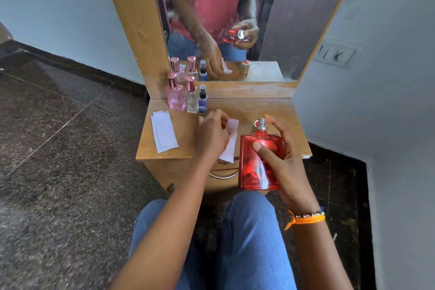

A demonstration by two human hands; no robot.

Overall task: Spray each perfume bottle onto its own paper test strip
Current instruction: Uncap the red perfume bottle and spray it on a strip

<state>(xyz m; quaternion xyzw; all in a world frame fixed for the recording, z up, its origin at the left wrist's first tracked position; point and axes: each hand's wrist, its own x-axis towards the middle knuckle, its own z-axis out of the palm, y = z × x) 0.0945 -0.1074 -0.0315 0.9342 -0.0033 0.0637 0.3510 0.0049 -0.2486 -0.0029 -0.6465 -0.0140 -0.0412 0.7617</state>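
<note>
The right hand (286,155) grips a red perfume bottle (259,162) upright, thumb across its front face, forefinger curled above the bare spray nozzle (261,122). Just left of those fingers, the left hand (211,136) pinches a white paper strip (231,139). Beyond the left fingertips stand three capped bottles (188,96); spare strips (163,132) lie further left.

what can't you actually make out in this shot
All in the head view:
- Whether the red perfume bottle is spraying: no mist shows.
- Middle of the held paper strip: hidden by the left hand.
- Lower part of the small blue spray bottle: behind that hand.
- Bottle labels: too small.
</note>
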